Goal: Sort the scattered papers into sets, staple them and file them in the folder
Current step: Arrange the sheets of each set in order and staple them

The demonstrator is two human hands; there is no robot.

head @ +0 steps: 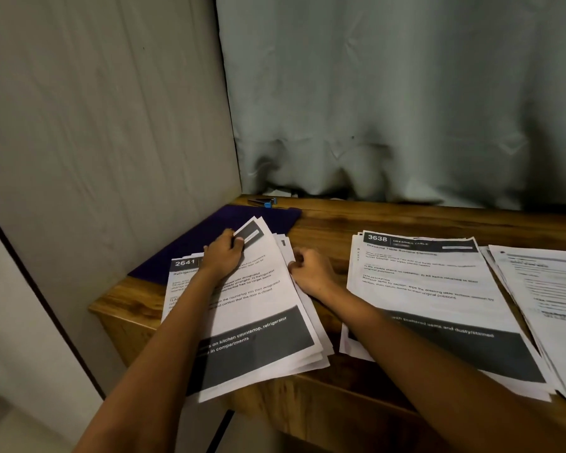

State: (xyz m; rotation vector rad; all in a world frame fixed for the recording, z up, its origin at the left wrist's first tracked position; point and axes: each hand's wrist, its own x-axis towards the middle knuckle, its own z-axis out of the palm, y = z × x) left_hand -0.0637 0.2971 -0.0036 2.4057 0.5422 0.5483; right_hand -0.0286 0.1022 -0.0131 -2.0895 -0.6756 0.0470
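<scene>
Looks like squaring-up time for the 2641 set (pixel 242 305), lower left of centre, lying half over the purple folder (pixel 206 233) and overhanging the table (pixel 340 220) edge. Got the left hand (pixel 224 253) pinching the top corner, thumb over the dark header strip, and the right hand (pixel 309 271) curled against the right edge, seemingly nipping the fanned sheets there. Best to pin that corner, nudge the splayed edges flush from the right, then tap the whole lot on the table before stapling. Worth checking for 2641 on every header first. Reach for the stapler (pixel 262 201), up by the curtain (pixel 406 109), only once aligned. Leave the 3638 set (pixel 432 289) and the blurry pile (pixel 543 289) at far right alone for now.
</scene>
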